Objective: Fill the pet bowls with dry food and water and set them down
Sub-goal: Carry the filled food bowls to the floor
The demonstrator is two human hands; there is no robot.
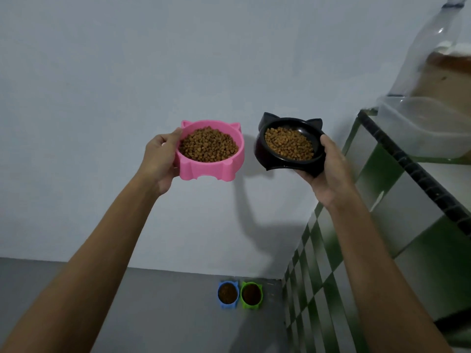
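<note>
Left hand (159,159) grips pink bowl (211,151); right hand (328,171) grips black bowl (290,145).

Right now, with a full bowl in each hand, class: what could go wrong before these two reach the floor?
1. The black bowl, held by the right hand, tilts toward the left, so kibble could slide out.
2. The pink bowl is heaped and the left hand grips only one side; a jolt while lowering may spill it.
3. The blue bowl and green bowl sit close together by the wall; setting down beside them risks a knock.
</note>
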